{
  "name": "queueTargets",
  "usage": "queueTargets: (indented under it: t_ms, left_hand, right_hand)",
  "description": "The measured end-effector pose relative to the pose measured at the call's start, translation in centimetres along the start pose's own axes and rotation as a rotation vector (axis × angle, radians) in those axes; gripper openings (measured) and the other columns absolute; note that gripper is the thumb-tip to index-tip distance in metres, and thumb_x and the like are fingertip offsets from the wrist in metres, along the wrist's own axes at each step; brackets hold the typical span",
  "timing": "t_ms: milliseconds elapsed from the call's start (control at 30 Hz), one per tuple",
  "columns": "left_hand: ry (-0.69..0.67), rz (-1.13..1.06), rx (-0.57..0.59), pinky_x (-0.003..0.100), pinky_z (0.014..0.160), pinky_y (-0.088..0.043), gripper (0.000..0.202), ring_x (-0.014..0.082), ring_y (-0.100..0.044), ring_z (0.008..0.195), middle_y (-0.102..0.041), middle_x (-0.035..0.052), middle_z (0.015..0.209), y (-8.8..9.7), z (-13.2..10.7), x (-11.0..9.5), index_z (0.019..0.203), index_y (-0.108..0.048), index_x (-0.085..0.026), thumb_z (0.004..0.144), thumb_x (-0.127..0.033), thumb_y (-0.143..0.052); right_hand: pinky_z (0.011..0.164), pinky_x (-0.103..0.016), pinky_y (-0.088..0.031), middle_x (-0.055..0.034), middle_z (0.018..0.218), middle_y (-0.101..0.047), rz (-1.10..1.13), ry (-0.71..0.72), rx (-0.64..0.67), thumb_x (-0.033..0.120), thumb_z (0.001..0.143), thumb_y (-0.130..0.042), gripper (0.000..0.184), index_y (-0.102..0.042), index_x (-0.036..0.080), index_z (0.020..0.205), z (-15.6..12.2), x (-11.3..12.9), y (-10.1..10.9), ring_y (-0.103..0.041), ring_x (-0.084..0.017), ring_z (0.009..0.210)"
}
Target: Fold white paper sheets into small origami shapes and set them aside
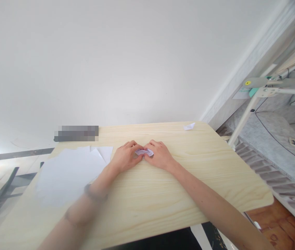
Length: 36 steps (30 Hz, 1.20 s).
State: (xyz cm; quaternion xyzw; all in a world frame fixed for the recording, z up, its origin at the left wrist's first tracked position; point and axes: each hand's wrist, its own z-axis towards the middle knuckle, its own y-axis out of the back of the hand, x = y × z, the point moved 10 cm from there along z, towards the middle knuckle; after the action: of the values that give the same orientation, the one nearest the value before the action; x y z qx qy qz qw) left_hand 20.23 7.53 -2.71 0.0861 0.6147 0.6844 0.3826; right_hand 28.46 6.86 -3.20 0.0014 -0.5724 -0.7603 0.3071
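Note:
Between my two hands, over the middle of the table, is a small folded white paper (145,152). My left hand (127,156) pinches its left part with thumb and fingers. From the other side, my right hand (160,155) grips it the same way, and the fingertips of both hands meet near its centre. Parts of the paper are hidden behind the fingers, so its full shape does not show. Farther off, near the back right corner, lies another folded white paper piece (189,126) with a pointed end, touched by neither hand.
Loose white paper sheets (66,173) lie spread on the left of the light wooden table (215,173). A blurred-out dark object (77,133) sits at the back left edge. A white wall (137,69) stands behind. Right of the table are a white metal frame (246,118) and a bed (288,139).

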Motion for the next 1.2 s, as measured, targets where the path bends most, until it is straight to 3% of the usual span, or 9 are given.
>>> queueTargets:
  t_ms: [200, 400, 533, 733, 933, 1200]
  left_hand:
    - [-0.015, 0.051, -0.005, 0.027, 0.067, -0.042, 0.028, 0.0171, -0.052, 0.083, -0.053, 0.0035, 0.091, 0.0, -0.1, -0.3, 0.101, -0.059, -0.026, 0.082, -0.036, -0.041]
    - [-0.030, -0.036, -0.028, 0.027, 0.071, -0.042, 0.026, 0.0175, -0.052, 0.088, -0.056, 0.0024, 0.096, 0.3, 0.0, 0.1, 0.100, -0.058, -0.024, 0.081, -0.037, -0.045]
    - [-0.001, -0.084, -0.042, 0.026, 0.068, -0.043, 0.021, 0.0152, -0.053, 0.077, -0.059, 0.0009, 0.089, 0.1, 0.2, 1.2, 0.093, -0.058, -0.023, 0.078, -0.036, -0.051]
    - [-0.002, -0.085, -0.090, 0.025, 0.070, -0.043, 0.018, 0.0148, -0.055, 0.081, -0.061, 0.0009, 0.090, 0.2, 0.3, 2.1, 0.088, -0.060, -0.022, 0.082, -0.022, -0.044]
    - [0.009, -0.092, -0.159, 0.026, 0.074, -0.044, 0.026, 0.0152, -0.056, 0.085, -0.059, 0.0027, 0.101, 0.6, 0.2, 2.6, 0.097, -0.061, -0.022, 0.085, -0.021, -0.039]
    - [0.012, -0.082, -0.155, 0.026, 0.075, -0.044, 0.032, 0.0139, -0.055, 0.084, -0.053, 0.0034, 0.103, 0.9, 0.1, 2.6, 0.105, -0.058, -0.025, 0.085, -0.016, -0.034]
  right_hand:
    - [0.080, -0.029, -0.034, -0.0019, 0.088, -0.055, -0.011, -0.023, -0.007, 0.024, 0.076, -0.051, 0.014, -0.058, 0.021, 0.088, 0.0, -0.1, 0.2, -0.052, -0.014, 0.082]
    - [0.079, -0.029, -0.035, -0.0020, 0.088, -0.056, -0.007, -0.037, -0.017, 0.024, 0.078, -0.050, 0.014, -0.059, 0.021, 0.088, 0.1, -0.5, 0.3, -0.053, -0.014, 0.081]
    - [0.078, -0.029, -0.036, -0.0020, 0.086, -0.058, 0.015, -0.041, -0.037, 0.023, 0.079, -0.049, 0.013, -0.059, 0.020, 0.086, 0.1, -1.2, 0.7, -0.054, -0.013, 0.080]
    - [0.075, -0.027, -0.040, -0.0030, 0.090, -0.060, 0.145, 0.037, -0.023, 0.029, 0.078, -0.053, 0.017, -0.060, 0.020, 0.091, 0.0, -1.7, 1.5, -0.055, -0.013, 0.080]
    - [0.067, -0.024, -0.043, -0.0007, 0.086, -0.062, 0.221, 0.025, -0.023, 0.015, 0.077, -0.048, 0.017, -0.058, 0.020, 0.091, -0.2, -3.1, 1.8, -0.055, -0.010, 0.066]
    - [0.081, -0.029, -0.043, -0.0029, 0.095, -0.061, 0.206, 0.152, 0.002, 0.017, 0.085, -0.041, 0.020, -0.058, 0.021, 0.094, -0.1, -1.5, 2.2, -0.056, -0.014, 0.089]
